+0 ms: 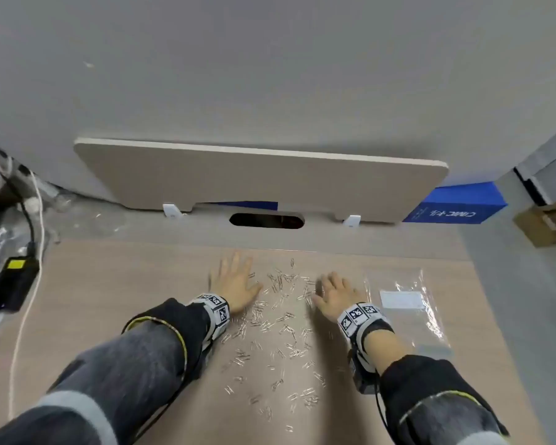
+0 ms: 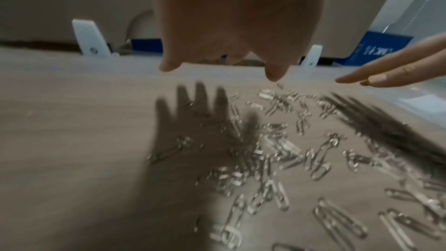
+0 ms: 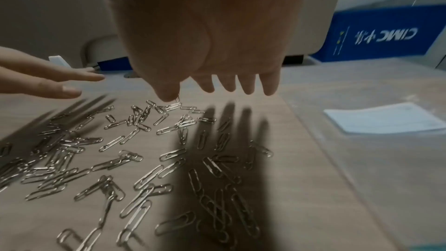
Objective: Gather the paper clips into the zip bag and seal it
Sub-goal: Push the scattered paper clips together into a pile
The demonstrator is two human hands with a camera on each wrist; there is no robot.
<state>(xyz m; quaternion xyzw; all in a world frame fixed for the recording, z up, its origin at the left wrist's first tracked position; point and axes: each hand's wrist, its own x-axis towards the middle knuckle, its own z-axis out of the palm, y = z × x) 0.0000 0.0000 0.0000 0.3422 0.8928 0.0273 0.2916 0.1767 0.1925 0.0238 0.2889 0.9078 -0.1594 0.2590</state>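
Note:
Several silver paper clips (image 1: pixel 280 319) lie scattered over the middle of the wooden desk (image 1: pixel 116 303), also seen close up as paper clips (image 2: pixel 284 156) and paper clips (image 3: pixel 135 152). My left hand (image 1: pixel 235 284) hovers flat, fingers spread, at the far left edge of the scatter; the wrist view shows the left hand (image 2: pixel 231 26) above the desk casting a shadow. My right hand (image 1: pixel 334 293) hovers flat at the far right edge, and the right hand (image 3: pixel 210 49) holds nothing. A clear zip bag (image 1: pixel 408 306) with a white label lies flat right of my right hand, the zip bag (image 3: pixel 376 140) empty.
A beige divider panel (image 1: pixel 260 181) stands at the back of the desk, with a cable hole (image 1: pixel 267 220) before it. A blue box (image 1: pixel 453 203) sits back right. A black power adapter (image 1: pixel 13 284) and cables lie at the left edge.

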